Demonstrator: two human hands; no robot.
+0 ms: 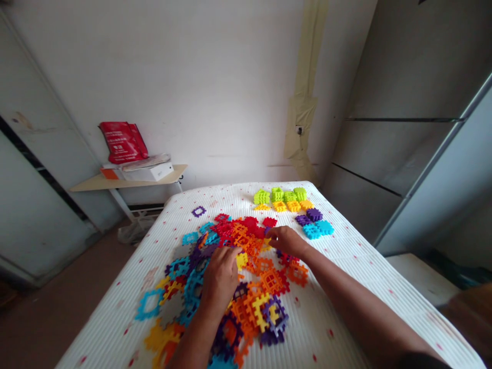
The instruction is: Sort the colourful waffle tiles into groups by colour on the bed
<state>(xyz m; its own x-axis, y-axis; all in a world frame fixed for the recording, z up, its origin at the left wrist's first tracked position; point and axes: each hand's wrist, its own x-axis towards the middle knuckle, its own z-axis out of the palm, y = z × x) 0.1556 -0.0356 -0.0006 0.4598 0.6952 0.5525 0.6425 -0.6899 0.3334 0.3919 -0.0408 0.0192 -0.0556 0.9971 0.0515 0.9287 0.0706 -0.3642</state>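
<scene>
Plastic interlocking tiles (246, 271) lie heaped mid-mattress (346, 287); they look light, stiff and notched, best pinched by an edge. The left hand (220, 279) rests curled on the pile by a yellow tile (242, 260), grip unclear; the right hand (284, 241) touches red tiles (253, 225), fingers bent, hold uncertain.

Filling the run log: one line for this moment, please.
left hand: on yellow tile | right hand: in mixed tile pile | sorted stacks: far side, apart
</scene>
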